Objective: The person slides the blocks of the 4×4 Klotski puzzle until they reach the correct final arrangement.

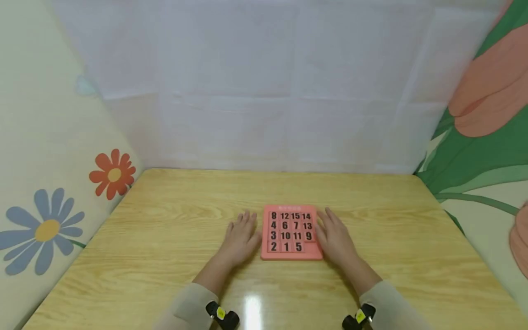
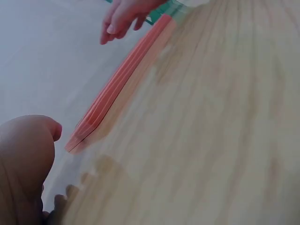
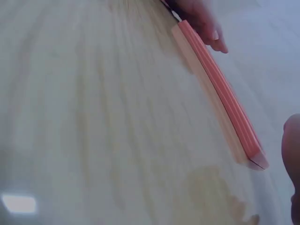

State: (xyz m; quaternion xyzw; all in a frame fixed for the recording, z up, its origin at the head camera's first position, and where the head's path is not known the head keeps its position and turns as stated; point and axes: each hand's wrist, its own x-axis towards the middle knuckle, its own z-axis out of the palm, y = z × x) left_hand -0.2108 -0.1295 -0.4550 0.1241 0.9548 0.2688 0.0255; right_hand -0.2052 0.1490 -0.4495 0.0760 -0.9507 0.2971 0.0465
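A pink sliding number puzzle [image 1: 292, 255] lies flat on the table, its tiles bearing black numbers. Along the top row they read 8, 12, 15, 14; the bottom row shows 2, 1, 5, then a gap at the lower right corner. To its left is my left hand [image 1: 241, 238], palm down with fingers extended, the thumb close to the puzzle's edge. My right hand [image 1: 337, 239] lies on the opposite side, fingers stretched forward and thumb right at the edge. Both wrist views show the puzzle's ridged pink side [image 2: 119, 82] low against the tabletop.
The wood-grain table [image 1: 165, 206] extends around the puzzle. Behind it hangs a white cloth [image 1: 255, 91]. Flower-patterned panels stand left [image 1: 37, 137] and right [image 1: 486, 160]. Small black devices [image 1: 222, 316] are strapped at both wrists.
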